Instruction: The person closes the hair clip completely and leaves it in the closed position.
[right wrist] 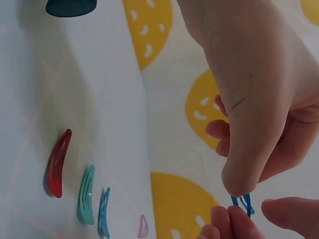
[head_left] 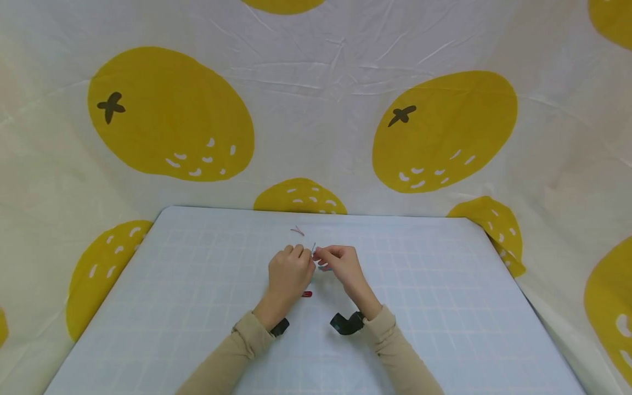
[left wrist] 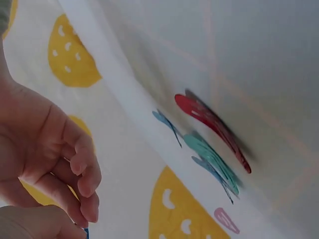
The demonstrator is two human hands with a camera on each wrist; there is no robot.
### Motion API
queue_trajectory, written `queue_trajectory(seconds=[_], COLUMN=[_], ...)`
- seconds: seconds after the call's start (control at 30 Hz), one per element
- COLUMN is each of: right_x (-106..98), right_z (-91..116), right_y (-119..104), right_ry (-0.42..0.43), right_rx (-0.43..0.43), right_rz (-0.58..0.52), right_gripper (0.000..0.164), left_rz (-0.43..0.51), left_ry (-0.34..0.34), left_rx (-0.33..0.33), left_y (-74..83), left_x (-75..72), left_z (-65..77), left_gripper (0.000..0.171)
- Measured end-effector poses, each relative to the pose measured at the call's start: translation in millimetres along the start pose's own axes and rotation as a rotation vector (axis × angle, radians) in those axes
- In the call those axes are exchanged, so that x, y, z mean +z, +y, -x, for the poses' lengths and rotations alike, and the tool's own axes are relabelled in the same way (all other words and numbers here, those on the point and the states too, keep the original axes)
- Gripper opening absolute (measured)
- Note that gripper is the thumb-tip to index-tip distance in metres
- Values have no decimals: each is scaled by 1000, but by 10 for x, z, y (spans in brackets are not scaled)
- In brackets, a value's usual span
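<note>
My left hand (head_left: 292, 270) and right hand (head_left: 340, 264) meet over the middle of the table, working a small blue hair clip (right wrist: 244, 200). In the right wrist view, the right thumb and fingers pinch its upper end. Its lower part sits between the left thumb (right wrist: 291, 214) and fingers. The left wrist view shows only a sliver of that clip. On the cloth below lie a red hair clip (left wrist: 213, 129), a teal hair clip (left wrist: 212, 159), two blue clips (left wrist: 215, 177) and a pink clip (left wrist: 227, 220).
A white gridded cloth (head_left: 197, 263) covers the table. The pink clip lies beyond the hands, the red one nearer the body, by the left wrist. A curtain (head_left: 306, 137) with yellow fruit prints hangs behind the far edge. Dark wrist cameras (head_left: 347, 323) stick out inward from both wrists.
</note>
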State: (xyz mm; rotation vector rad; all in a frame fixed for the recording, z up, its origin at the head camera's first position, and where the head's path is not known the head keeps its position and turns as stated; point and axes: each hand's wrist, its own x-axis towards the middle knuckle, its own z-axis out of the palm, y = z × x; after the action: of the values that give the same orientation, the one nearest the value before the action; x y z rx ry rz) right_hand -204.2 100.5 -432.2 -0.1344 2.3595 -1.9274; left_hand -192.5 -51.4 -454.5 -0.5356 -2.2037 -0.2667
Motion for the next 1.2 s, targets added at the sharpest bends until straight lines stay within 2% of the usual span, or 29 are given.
queue_trajectory(seconds=[0.1, 0.23, 0.37, 0.47, 0.53, 0.63, 0.7, 0.77, 0.9, 0.97, 1.07, 1.2], right_x=[11, 38, 57, 52, 34, -5, -40, -70, -115, -131, -155, -192], right_z=[15, 29, 48, 56, 64, 82, 95, 122, 125, 140, 170, 185], right_y=[89, 210, 280, 324, 348, 370, 374, 311, 314, 311, 287, 332], right_ry=[28, 59, 56, 42, 26, -13, -67, -145, -330, -402, -475, -519], right_rx=[13, 31, 35, 43, 60, 71, 64, 46, -13, -37, -60, -66], right_rz=[-6, -14, -6, -7, -9, -7, -2, 10, 17, 15, 30, 50], right_gripper=[23, 16, 16, 17, 17, 16, 16, 18, 21, 21, 21, 22], left_rz=[-34, -63, -73, -24, 48, 196, 299, 407, 666, 781, 913, 1012], left_ry=[7, -8, -12, -43, -99, -226, -304, -391, -567, -641, -692, -739], left_rx=[57, 96, 107, 69, 11, -110, -185, -224, -224, -203, -168, -156], left_y=[63, 138, 185, 185, 164, 104, 53, -9, -155, -220, -297, -359], left_x=[-5, -13, 0, 22, 31, 40, 37, 20, -2, 1, 15, 26], left_z=[70, 153, 223, 273, 300, 328, 326, 315, 306, 316, 338, 350], left_gripper=[9, 8, 9, 17, 23, 28, 26, 28, 46, 46, 34, 19])
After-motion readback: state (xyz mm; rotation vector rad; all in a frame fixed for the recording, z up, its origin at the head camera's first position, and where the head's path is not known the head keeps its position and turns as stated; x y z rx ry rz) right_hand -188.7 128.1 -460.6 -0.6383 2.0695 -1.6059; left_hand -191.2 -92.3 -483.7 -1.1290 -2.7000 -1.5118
